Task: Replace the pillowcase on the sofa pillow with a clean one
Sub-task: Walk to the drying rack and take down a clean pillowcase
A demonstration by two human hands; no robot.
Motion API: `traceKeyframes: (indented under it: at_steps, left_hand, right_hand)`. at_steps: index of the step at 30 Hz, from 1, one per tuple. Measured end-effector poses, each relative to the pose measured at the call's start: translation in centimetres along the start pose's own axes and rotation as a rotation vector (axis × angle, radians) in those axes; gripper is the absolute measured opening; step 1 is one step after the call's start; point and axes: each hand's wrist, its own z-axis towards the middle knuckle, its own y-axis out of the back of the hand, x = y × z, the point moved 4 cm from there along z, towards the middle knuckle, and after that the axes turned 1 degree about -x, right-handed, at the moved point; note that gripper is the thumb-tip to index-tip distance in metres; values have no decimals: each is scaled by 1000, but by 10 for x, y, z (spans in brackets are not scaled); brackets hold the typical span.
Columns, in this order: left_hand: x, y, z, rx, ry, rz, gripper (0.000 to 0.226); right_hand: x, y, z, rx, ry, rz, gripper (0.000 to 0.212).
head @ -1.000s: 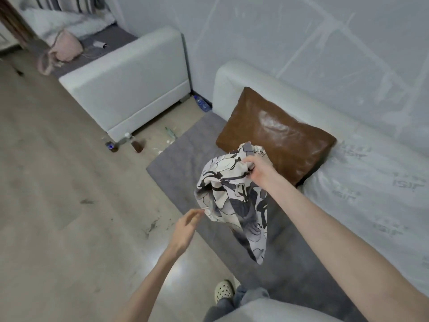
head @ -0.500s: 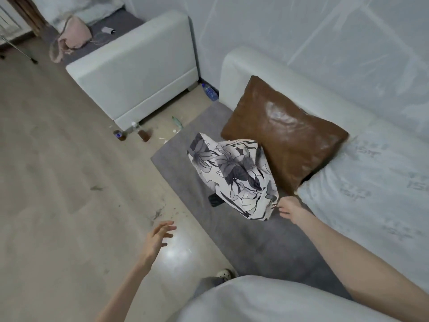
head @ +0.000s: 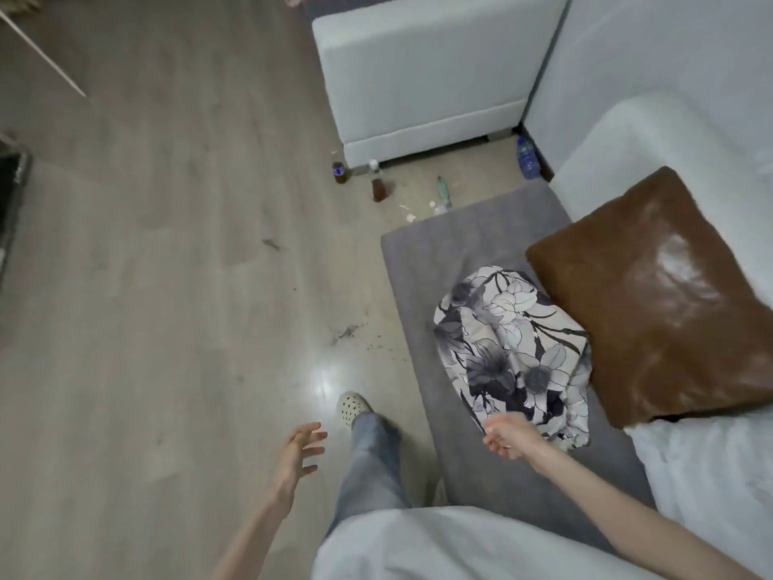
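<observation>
A floral black-and-white pillowcase [head: 512, 349] lies crumpled on the grey sofa seat [head: 451, 253], just left of the brown leather-look pillow [head: 656, 299] that leans against the white sofa back. My right hand [head: 508, 435] hovers at the pillowcase's near edge with fingers loosely curled and nothing in them. Over the floor, my left hand [head: 299, 454] is empty with its fingers spread.
A second white sofa [head: 431, 77] stands at the back. Bottles and small litter [head: 378, 184] sit on the wooden floor between the sofas, and a blue bottle [head: 526, 157] is by the wall. My leg and a slipper [head: 353, 408] stand next to the seat.
My right hand has let go of the floral pillowcase, which now lies on the seat. Both hands have drawn back toward me and the view has tilted down.
</observation>
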Motion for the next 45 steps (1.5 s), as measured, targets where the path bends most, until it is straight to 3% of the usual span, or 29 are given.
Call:
traceKeyframes:
  at_steps: [6, 10, 17, 23, 27, 34, 45]
  left_hand:
    - [17, 82, 37, -80, 104, -151, 27]
    - [18, 141, 53, -108, 160, -176, 27]
    - [-11, 222, 89, -197, 223, -274, 29]
    - [-90, 294, 151, -248, 161, -329, 31]
    - [-161, 352, 203, -290, 94, -343, 30]
    - [-266, 443, 282, -354, 72, -340, 30]
    - [-334, 513, 395, -341, 202, -423, 28]
  right_hand:
    - [195, -82, 7, 43, 314, -151, 32]
    - [279, -138, 7, 18, 434, -280, 32]
    - [313, -201, 50, 42, 351, -489, 33]
    - [336, -231, 90, 15, 184, -595, 25]
    - [390, -262, 119, 14, 179, -611, 28]
    - [560, -346, 136, 80, 181, -599, 24]
    - [861, -487, 126, 126, 467, -529, 20]
